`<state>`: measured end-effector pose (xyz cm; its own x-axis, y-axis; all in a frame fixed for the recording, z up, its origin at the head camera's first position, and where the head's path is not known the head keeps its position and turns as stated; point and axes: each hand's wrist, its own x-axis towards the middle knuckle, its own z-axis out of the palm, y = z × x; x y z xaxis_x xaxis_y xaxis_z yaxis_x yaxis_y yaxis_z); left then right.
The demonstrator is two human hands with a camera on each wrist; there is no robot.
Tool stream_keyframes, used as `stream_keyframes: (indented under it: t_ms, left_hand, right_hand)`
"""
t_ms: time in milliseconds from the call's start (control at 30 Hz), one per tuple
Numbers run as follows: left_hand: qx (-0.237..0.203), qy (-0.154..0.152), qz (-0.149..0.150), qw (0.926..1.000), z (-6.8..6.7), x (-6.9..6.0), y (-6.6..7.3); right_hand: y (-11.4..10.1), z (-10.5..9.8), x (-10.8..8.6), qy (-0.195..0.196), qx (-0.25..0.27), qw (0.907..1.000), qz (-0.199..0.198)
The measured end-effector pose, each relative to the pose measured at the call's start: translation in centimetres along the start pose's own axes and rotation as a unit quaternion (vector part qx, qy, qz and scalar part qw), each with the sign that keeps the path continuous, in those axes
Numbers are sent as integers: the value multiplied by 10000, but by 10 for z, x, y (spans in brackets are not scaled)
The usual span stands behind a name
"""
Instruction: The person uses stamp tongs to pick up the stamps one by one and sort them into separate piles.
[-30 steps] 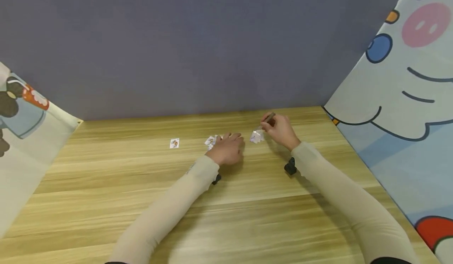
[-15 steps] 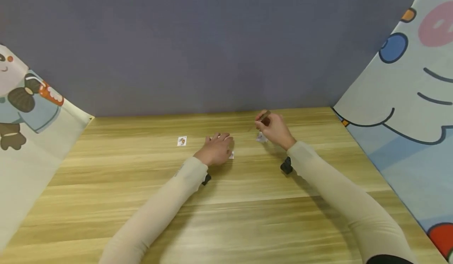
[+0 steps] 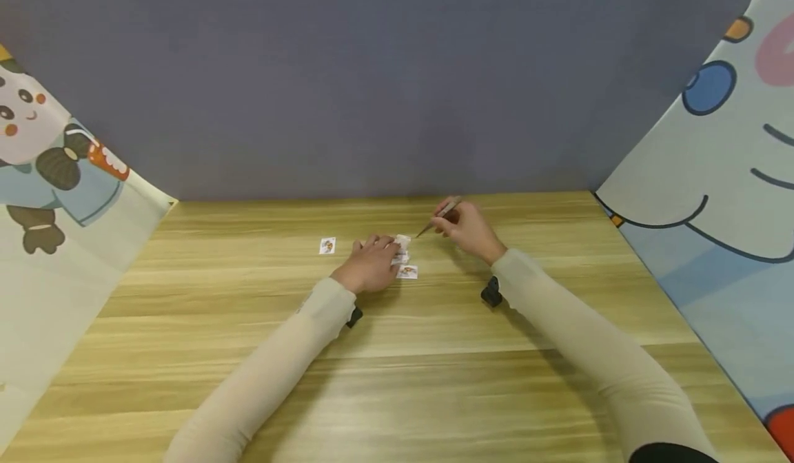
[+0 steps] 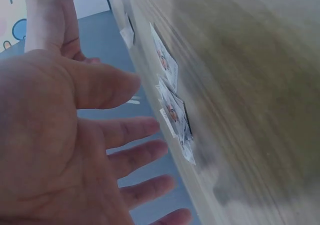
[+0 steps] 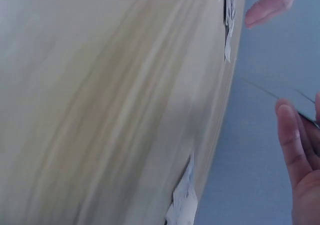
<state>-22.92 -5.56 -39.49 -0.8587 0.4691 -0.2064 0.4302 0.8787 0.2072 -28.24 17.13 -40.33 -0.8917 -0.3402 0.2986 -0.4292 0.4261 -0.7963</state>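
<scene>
Your left hand (image 3: 369, 264) is holding straight, spread fingers by the cards (image 3: 406, 271) on the far tabletop (image 3: 434, 394), maybe steadying them; your right hand (image 3: 469, 230) is pinching tweezers (image 3: 449, 208), pointing their tips left.

Card pile (image 3: 402, 243) partly hidden by left hand (image 3: 370, 264), tweezers (image 3: 429, 227) blurred, right hand (image 5: 303, 172) cut off in right wrist view

Broad bare table (image 3: 428, 373) lay between the two sleeves (image 3: 577, 332), giving room from the near side. Ahead, the left hand (image 3: 369, 264) and the tweezers (image 3: 445, 210) in the right hand (image 3: 471, 232) flanked the cards (image 3: 406, 271), leaving a narrow gap; the grey wall (image 3: 384, 84) blocked the far edge.
</scene>
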Motion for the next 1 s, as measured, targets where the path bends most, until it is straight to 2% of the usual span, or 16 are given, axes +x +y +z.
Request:
stream_keyframes:
  t_ms: [167,600,767,1000]
  left_hand:
    - [-34,-153,1,9999,2,-2,0]
    - [126,-260,63,9996,4,-4,1]
    - [162,-296,53,9994,4,-4,1]
    - [137,-278,18,9995,5,-5,-1]
  right_hand:
    - [2,6,6,-57,-3,10000,60]
    - [2,24,17,-214,-154,9994,230]
    - [-2,28,17,-223,-379,9990,91]
    - [-6,32,16,-143,-374,9991,-151]
